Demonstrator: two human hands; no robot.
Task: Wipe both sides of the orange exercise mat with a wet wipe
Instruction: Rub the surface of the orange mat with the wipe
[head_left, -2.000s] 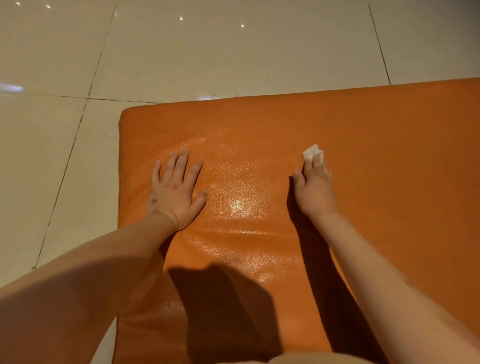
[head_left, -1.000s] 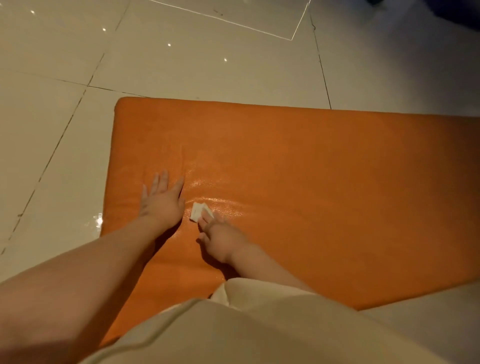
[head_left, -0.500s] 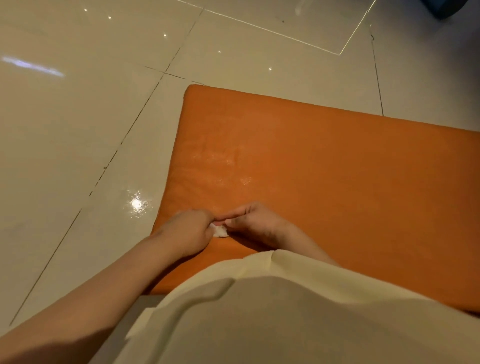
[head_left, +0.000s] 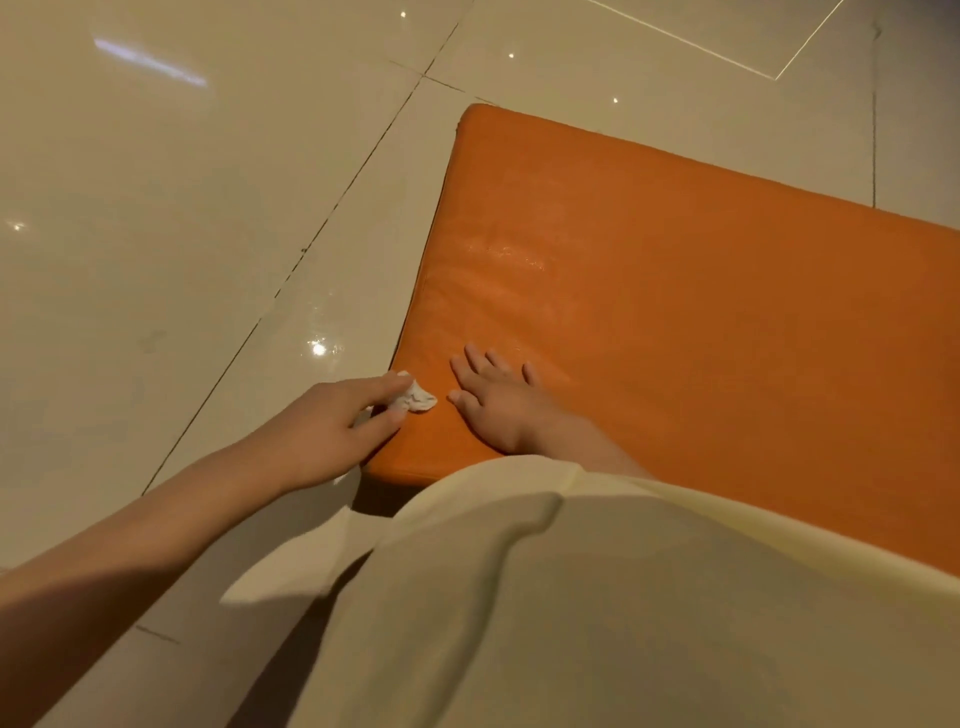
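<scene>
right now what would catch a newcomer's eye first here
The big orange exercise mat fills the right half of the view, lying flat on glossy pale floor tiles. At its near left edge, the left hand pinches a small crumpled white wet wipe against the mat. The right hand rests flat on the mat just beside it, fingers spread.

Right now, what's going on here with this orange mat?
A person is leaning over the orange exercise mat, which lies on a tiled floor. The left hand pinches a crumpled white wet wipe at the mat's left edge, near its close corner. The right hand rests flat on the mat beside it, fingers spread.
</scene>
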